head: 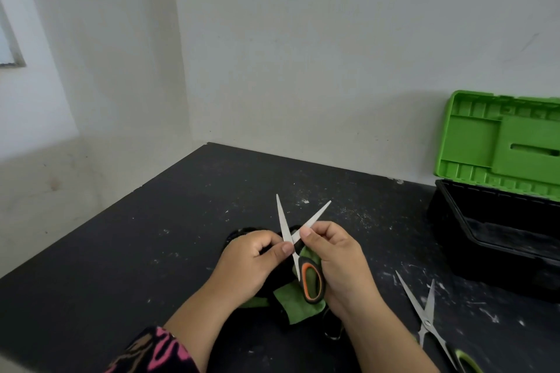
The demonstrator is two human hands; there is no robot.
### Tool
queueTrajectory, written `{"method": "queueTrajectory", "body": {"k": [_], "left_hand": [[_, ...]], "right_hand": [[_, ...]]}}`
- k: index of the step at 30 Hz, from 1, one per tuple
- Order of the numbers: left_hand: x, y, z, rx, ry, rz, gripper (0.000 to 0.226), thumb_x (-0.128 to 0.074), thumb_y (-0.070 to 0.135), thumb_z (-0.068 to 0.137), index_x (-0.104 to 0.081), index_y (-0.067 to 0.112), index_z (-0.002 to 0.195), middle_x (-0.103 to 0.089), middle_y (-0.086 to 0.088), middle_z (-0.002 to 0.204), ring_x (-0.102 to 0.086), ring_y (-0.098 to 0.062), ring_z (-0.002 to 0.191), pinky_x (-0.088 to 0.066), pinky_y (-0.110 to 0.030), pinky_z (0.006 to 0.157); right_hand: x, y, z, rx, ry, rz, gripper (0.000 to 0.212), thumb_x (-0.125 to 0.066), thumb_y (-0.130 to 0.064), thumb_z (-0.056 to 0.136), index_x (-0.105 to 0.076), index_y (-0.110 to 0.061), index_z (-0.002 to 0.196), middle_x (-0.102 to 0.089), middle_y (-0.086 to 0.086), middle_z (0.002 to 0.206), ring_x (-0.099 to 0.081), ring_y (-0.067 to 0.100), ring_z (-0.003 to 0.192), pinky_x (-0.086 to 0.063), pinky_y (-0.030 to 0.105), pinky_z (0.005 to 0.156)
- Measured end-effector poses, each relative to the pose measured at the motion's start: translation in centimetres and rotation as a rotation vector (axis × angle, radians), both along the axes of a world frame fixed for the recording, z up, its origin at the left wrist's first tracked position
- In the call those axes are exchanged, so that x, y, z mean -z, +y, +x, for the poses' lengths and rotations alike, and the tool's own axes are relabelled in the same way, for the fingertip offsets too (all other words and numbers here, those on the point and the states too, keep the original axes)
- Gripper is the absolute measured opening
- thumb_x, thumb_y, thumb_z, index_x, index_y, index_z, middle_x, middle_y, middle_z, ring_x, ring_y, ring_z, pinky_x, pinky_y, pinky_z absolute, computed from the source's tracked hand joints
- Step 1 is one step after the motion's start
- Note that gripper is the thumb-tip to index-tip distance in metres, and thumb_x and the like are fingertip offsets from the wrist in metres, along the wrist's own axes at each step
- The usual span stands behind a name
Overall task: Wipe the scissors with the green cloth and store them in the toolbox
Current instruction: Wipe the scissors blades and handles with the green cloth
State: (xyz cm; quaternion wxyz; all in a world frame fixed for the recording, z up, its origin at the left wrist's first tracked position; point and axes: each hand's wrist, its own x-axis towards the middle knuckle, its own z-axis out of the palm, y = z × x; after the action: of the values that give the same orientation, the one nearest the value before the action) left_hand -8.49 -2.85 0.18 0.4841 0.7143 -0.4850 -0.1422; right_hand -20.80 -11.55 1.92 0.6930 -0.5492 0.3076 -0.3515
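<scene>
Behind the two hands, a pale wall point(303, 54) rises from the far edge of a black table point(136, 251), whose top is flecked with white scuffs and specks. Far to the right of the grip and somewhat beyond it stands the toolbox point(491, 230), a black tub with its green lid point(481, 142) raised open and standing up by the wall. The tub's inside is dark, and what it holds cannot be made out. At the lower left, the forearm leading to the grip wears a dark sleeve point(157, 351) patterned in pink. The left hand point(245, 263) curls its fingers and pinches one blade between thumb and forefinger, about where the blades cross. The right hand point(339, 260) pinches the other blade with its fingertips, right beside the left thumb. Under and between the hands the green cloth point(298, 306) lies bunched, spilling toward the person below the grip; whether either hand also clasps it cannot be told. The scissors point(283, 221) are held spread wide, both points aimed up and away from the grip, their black-and-orange handle point(304, 280) lying on the cloth against the right palm. Well to the right of the grip, nearer the person, a second pair of scissors point(424, 312) with a green handle lies flat on the table, blades partly apart, clear of the toolbox.
</scene>
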Motion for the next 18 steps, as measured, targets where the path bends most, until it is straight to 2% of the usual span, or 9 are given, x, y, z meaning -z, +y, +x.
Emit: {"method": "queueTrajectory", "body": {"k": [3,6,7,9,11,12,14,15,18], "left_hand": [[-0.2,0.1,0.3,-0.067,0.132,0.023,0.019,-0.063,0.037,0.087,-0.07,0.023,0.076,-0.049,0.008,0.045,-0.042,-0.003,0.04,-0.036,-0.026,0.05],[-0.6,0.2,0.4,-0.102,0.256,0.032,0.019,-0.064,0.03,0.089,-0.07,0.018,0.076,-0.059,-0.006,0.059,-0.055,-0.01,0.044,-0.045,-0.03,0.051],[-0.6,0.2,0.3,-0.097,0.304,0.029,0.019,-0.064,0.026,0.089,-0.07,0.016,0.075,-0.06,-0.005,0.062,-0.057,-0.011,0.045,-0.046,-0.029,0.05],[-0.6,0.2,0.1,-0.062,0.376,0.03,0.017,-0.063,0.018,0.09,-0.069,0.011,0.075,-0.062,-0.006,0.064,-0.058,-0.014,0.046,-0.046,-0.028,0.047],[-0.7,0.1,-0.3,-0.028,0.406,0.031,0.016,-0.061,0.014,0.09,-0.068,0.008,0.076,-0.062,-0.01,0.063,-0.057,-0.014,0.046,-0.045,-0.026,0.046],[-0.8,0.2,-0.4,-0.019,0.397,0.032,0.017,-0.061,0.013,0.09,-0.067,0.008,0.076,-0.061,-0.01,0.06,-0.056,-0.013,0.045,-0.044,-0.025,0.045],[-0.9,0.3,-0.6,-0.004,0.365,0.025,0.018,-0.06,0.013,0.091,-0.066,0.006,0.075,-0.058,-0.008,0.056,-0.054,-0.012,0.043,-0.043,-0.024,0.043],[-1.0,0.4,-0.7,0.002,0.356,0.018,0.017,-0.06,0.013,0.091,-0.066,0.004,0.077,-0.057,-0.006,0.055,-0.053,-0.012,0.043,-0.042,-0.024,0.043],[-1.0,0.5,-1.0,-0.006,0.336,0.005,0.015,-0.06,0.013,0.09,-0.068,0.005,0.08,-0.055,-0.003,0.05,-0.052,-0.012,0.043,-0.041,-0.023,0.042]], "right_hand": [[0.0,-0.2,0.1,0.057,-0.056,0.027,0.003,-0.064,-0.005,0.085,-0.064,-0.005,0.088,-0.065,0.019,0.081,-0.059,0.028,0.07,-0.052,0.04,0.067],[-0.3,-0.2,-0.1,0.144,-0.11,-0.019,0.007,-0.065,-0.005,0.084,-0.066,-0.012,0.084,-0.068,0.019,0.084,-0.062,0.03,0.077,-0.053,0.047,0.078],[-0.3,-0.1,-0.2,0.154,-0.094,-0.078,0.009,-0.065,-0.006,0.084,-0.068,-0.015,0.084,-0.07,0.015,0.084,-0.063,0.026,0.076,-0.054,0.044,0.076],[-0.5,0.4,-0.3,0.132,-0.001,-0.236,0.016,-0.064,-0.006,0.084,-0.069,-0.021,0.083,-0.07,0.005,0.081,-0.064,0.012,0.069,-0.056,0.028,0.064],[-0.5,1.1,-0.1,0.068,0.174,-0.456,0.02,-0.064,-0.007,0.084,-0.07,-0.026,0.082,-0.067,-0.006,0.08,-0.06,0.0,0.061,-0.048,0.015,0.053],[-0.3,1.4,0.1,0.052,0.262,-0.591,0.019,-0.064,-0.009,0.085,-0.07,-0.027,0.084,-0.064,-0.01,0.083,-0.059,-0.003,0.066,-0.045,0.01,0.053],[0.3,1.7,0.6,0.089,0.352,-0.791,0.016,-0.063,-0.012,0.086,-0.072,-0.023,0.092,-0.056,-0.015,0.087,-0.056,-0.005,0.08,-0.042,0.007,0.056],[0.4,1.7,0.8,0.129,0.365,-0.827,0.015,-0.062,-0.013,0.087,-0.072,-0.021,0.095,-0.054,-0.016,0.087,-0.055,-0.004,0.082,-0.042,0.008,0.058],[0.3,1.4,0.9,0.193,0.391,-0.875,0.014,-0.061,-0.015,0.088,-0.071,-0.018,0.097,-0.054,-0.015,0.087,-0.056,0.002,0.078,-0.043,0.008,0.064]]}}
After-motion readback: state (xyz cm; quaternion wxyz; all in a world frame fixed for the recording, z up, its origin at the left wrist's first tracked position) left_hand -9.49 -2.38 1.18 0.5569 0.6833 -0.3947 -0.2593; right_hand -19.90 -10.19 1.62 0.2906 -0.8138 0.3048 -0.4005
